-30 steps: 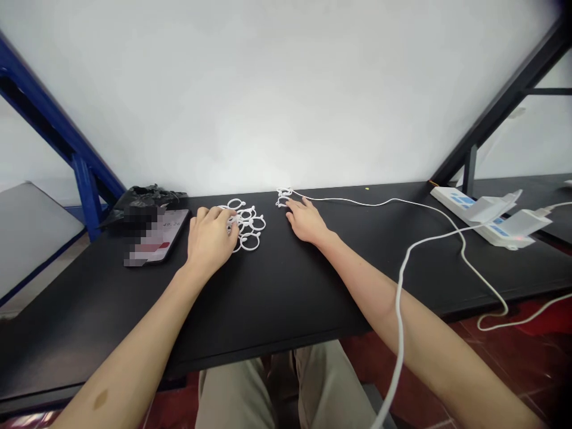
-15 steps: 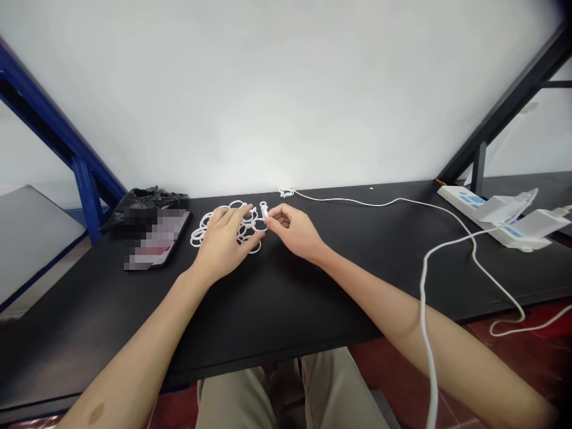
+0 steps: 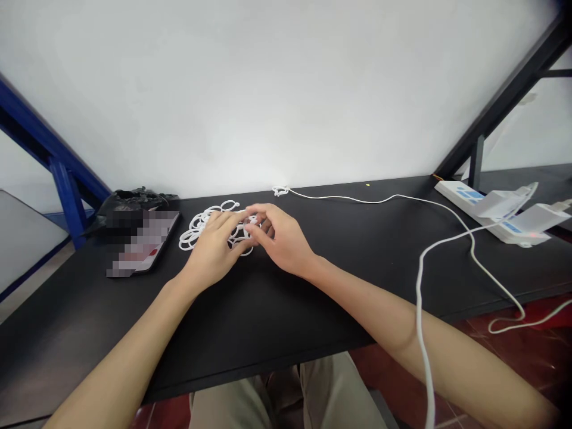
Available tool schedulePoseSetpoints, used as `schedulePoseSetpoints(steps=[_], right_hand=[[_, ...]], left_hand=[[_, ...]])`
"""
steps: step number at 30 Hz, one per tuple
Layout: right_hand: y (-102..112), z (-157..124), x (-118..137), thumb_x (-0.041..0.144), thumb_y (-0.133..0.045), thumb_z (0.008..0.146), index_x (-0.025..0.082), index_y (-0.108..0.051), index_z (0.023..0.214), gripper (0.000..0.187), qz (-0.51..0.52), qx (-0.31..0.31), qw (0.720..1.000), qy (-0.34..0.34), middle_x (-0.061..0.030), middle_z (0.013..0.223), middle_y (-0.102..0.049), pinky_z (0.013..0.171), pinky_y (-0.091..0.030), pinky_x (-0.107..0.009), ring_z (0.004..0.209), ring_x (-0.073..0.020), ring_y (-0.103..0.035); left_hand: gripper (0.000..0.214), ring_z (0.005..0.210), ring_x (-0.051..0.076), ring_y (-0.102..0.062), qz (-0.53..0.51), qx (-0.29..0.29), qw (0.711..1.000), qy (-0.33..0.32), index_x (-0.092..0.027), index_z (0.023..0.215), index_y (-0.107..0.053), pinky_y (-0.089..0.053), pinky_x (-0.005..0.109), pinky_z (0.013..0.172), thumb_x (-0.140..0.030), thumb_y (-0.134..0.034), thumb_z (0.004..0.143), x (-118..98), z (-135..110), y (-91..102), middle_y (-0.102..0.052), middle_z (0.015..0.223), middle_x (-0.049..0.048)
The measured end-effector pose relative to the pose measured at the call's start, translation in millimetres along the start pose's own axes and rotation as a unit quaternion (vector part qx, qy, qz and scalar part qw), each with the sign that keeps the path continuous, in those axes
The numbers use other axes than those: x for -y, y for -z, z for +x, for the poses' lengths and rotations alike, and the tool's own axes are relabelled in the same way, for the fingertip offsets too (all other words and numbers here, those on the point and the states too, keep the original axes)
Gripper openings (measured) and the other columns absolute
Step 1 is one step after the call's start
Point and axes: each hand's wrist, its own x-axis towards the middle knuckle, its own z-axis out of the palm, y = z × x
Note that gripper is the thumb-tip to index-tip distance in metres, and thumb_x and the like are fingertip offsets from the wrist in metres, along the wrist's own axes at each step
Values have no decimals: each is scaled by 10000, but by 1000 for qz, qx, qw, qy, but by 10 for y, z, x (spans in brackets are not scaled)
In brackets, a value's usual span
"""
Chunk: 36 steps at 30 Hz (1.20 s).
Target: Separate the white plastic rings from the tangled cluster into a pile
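Note:
Thin white rings with small tabs (image 3: 191, 237) lie in a tangled heap on the black tabletop. My left hand (image 3: 213, 241) rests over the heap, its thumb and fingers apart with rings showing in the gap. Close against its fingertips is my right hand (image 3: 281, 238), with curled fingers pinching a small white ring piece (image 3: 252, 220). The two hands overlap there, so part of the piece and some fingertips are hidden.
A phone (image 3: 149, 244) with a blurred screen lies at left, by a crumpled black plastic bag (image 3: 134, 199). At right, a white power strip (image 3: 465, 196) carries plugged-in adapters. A white cable (image 3: 422, 298) loops over my right forearm; a cord bundle (image 3: 280, 190) lies by the wall.
My right hand has moved left with the white ring piece, and now meets my left hand's fingertips. The left hand stays over the heap. The view has shifted slightly.

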Motion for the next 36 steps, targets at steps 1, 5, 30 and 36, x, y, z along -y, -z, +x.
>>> schedulePoseSetpoints(steps=[1,5,30,36], right_hand=[[4,6,-9,344,-558,932,232,-620,1121,228,-12,2,1000,9,-18,992,-639,771,-498,-263,779,-111,-605],[24,38,-48,344,-556,942,221,-651,962,157,-32,4,999,27,-6,933,-672,765,-474,-255,811,-125,-604],[36,55,-109,289,-569,933,218,-658,855,139,-17,1,1000,24,21,892,-705,739,-424,-236,789,-118,-605],[40,55,-131,335,-570,933,224,-661,901,147,-26,1,1000,9,18,882,-709,712,-432,-239,746,-114,-597]], left_hand=[[330,1033,269,-515,-2,3,1000,-5,-232,1227,-561,-455,414,898,-353,-538,920,-9,-3,2,-640,1115,72],[368,1035,263,-506,-9,6,1000,-15,-237,1233,-558,-450,415,912,-371,-596,893,-32,-14,3,-639,1116,64],[355,976,244,-519,-9,-4,1000,-15,-203,1190,-607,-461,376,856,-414,-598,905,-27,-12,-21,-674,1042,54],[405,1049,253,-523,0,-20,1000,-3,-197,1253,-566,-448,394,932,-399,-601,904,-15,-12,-37,-669,1114,61]])
